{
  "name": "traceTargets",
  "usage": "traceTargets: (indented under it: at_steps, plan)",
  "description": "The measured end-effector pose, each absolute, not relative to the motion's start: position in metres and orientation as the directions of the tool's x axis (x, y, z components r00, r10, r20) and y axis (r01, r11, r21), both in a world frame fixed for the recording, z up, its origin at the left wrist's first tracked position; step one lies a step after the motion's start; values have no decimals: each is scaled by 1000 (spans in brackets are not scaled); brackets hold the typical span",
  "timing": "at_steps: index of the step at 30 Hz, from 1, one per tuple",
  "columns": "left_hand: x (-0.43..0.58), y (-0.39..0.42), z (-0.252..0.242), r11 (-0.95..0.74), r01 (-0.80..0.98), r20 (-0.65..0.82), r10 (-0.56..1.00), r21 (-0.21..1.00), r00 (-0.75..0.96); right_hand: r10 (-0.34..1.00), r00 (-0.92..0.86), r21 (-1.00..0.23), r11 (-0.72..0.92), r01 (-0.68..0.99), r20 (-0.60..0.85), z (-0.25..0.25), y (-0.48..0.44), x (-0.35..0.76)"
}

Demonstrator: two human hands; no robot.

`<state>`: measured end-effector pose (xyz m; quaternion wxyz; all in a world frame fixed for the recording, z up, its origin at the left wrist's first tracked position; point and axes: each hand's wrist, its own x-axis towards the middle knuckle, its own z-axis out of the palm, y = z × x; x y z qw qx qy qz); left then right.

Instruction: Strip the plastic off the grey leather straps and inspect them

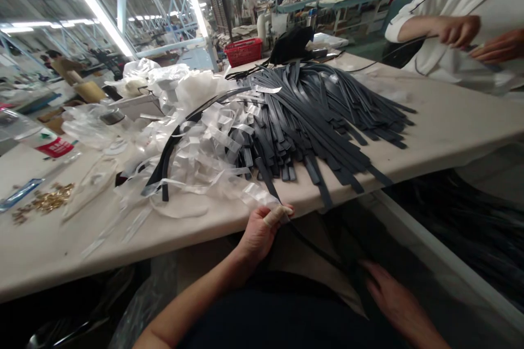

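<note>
My left hand (262, 232) is closed at the table's front edge, pinching a dark grey strap (313, 246); a pale cover wraps one of its digits. A strip of clear plastic film lies against these fingers. From there the strap runs down to the right, below the table top. Low on the right, my right hand (387, 289) is beside the strap's lower stretch, in shadow and blurred, so its fingertips do not show. Just beyond my left hand lies a big heap of dark grey straps (303, 114), next to a tangle of clear plastic strips (213, 147).
Small gold metal pieces (53, 199) and a blue packet (20, 194) lie at the left, near a clear bottle (51, 142). A red basket (243, 52) stands behind the heap. Across the table at right, a co-worker's hands (460, 31) handle something thin.
</note>
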<state>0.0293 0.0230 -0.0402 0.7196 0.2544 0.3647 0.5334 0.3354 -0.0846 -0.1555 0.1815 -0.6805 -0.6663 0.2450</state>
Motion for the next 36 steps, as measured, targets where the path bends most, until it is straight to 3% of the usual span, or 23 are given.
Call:
traceTargets:
  at_steps: [4, 6, 9, 13, 15, 18, 23, 31, 36]
  plan:
    - [26, 6, -38, 292, -486, -232, 956, 823, 181, 882, -450, -896, 84, 436, -137, -80, -27, 244]
    - [21, -3, -35, 345, -442, -275, 937, 828, 215, 772, -628, -958, 99, 267, -95, -52, -7, 200]
    - [8, -13, -29, 366, -456, -305, 930, 811, 205, 756, -646, -989, -11, 147, -104, -35, 7, 160]
    - [-21, -12, -21, 175, -681, -293, 954, 711, -61, 837, -547, -999, -17, 28, -30, -34, 8, 154]
    - [-35, -7, -18, 116, -783, -367, 918, 611, -151, 863, -505, -998, 41, 40, 16, -33, 6, 163]
    - [-49, -1, -15, 114, -862, -465, 872, 494, -152, 832, -551, -963, 198, 184, 65, -30, 1, 176]
    - [-46, 1, -12, 134, -889, -490, 865, 439, -111, 750, -652, -823, 437, 364, 110, -34, -7, 180]
    - [-39, -5, -23, 189, -862, -461, 885, 470, -57, 771, -631, -750, 465, 470, 82, -44, -8, 170]
    - [-26, -14, -29, 243, -797, -439, 898, 554, -31, 786, -618, -823, 357, 442, 8, -37, -1, 156]
